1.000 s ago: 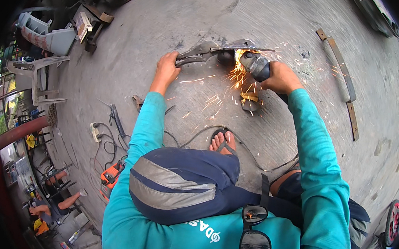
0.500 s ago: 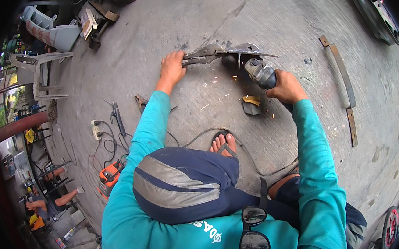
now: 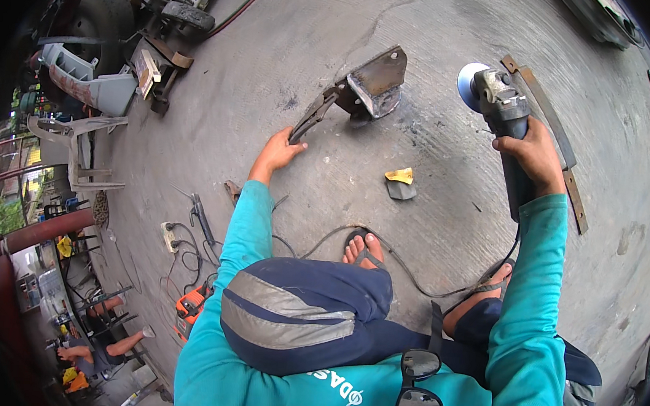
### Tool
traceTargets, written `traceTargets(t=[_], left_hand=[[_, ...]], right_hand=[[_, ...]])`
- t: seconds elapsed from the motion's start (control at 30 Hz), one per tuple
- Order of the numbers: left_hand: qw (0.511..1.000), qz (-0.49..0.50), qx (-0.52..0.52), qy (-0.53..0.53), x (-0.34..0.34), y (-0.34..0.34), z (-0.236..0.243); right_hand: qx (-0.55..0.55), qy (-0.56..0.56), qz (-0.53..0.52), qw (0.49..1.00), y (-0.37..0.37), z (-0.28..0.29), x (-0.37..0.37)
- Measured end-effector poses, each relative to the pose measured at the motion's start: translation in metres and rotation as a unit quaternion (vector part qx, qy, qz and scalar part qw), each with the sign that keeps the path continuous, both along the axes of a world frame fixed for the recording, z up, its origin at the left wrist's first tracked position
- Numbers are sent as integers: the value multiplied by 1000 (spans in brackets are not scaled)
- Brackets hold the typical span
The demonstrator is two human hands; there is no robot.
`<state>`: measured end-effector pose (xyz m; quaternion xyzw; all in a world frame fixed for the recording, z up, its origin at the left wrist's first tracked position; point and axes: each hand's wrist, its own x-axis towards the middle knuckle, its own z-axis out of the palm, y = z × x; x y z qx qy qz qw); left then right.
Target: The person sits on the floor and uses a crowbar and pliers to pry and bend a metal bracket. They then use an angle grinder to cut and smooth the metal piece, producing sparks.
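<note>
My left hand (image 3: pixel 278 153) is closed round the handles of locking pliers (image 3: pixel 315 117). Their jaws clamp the edge of a dark steel bracket (image 3: pixel 377 79), a folded plate with holes, which is tilted above the concrete. My right hand (image 3: pixel 533 154) wraps round the body of an angle grinder (image 3: pixel 504 104), held well to the right of the bracket. A pale round disc (image 3: pixel 470 85) on the grinder faces left; whether it spins I cannot tell. No sparks show at it. The grinder's cord runs down past my right foot.
A small yellow and grey piece (image 3: pixel 400 183) lies on the concrete. Long rusty metal strips (image 3: pixel 550 106) lie beyond the grinder. On the left are a welding electrode holder (image 3: pixel 202 216), a power socket (image 3: pixel 170 236), an orange machine (image 3: pixel 191 305) and a plastic chair (image 3: pixel 79 126). Another person (image 3: pixel 119 339) sits at lower left.
The grinder has moved right and away from the bracket, and the sparks are gone. My left hand has turned the bracket with the pliers, so its broad plate now shows.
</note>
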<state>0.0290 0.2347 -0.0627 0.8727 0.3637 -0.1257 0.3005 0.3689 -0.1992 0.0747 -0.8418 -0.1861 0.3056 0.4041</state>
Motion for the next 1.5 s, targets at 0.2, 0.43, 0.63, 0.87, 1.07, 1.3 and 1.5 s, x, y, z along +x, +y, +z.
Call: traceTargets(t=[0.2,0.43,0.63,0.87,1.07,1.3,1.5], left_hand=[[1000,-1,-16,14,4,-2,2],[998,9,53,-39,1,-6,-1],[982,-67,163,-66,17,12,19],[981,-107,160,-28,35,47,20],[976,-146,140,73,64,77,21],[982,-156,83,68,89,119,-4],[975,-155,93,127,99,123,-7]], right_hand=[[55,50,-108,991,-5,-18,0],[80,56,-129,987,-9,-22,5],[119,44,-150,980,-17,-21,15],[97,63,-166,979,-14,-9,18],[106,77,-176,976,-12,-4,10],[105,82,-170,977,-8,-2,8],[85,69,-162,981,-10,-11,3]])
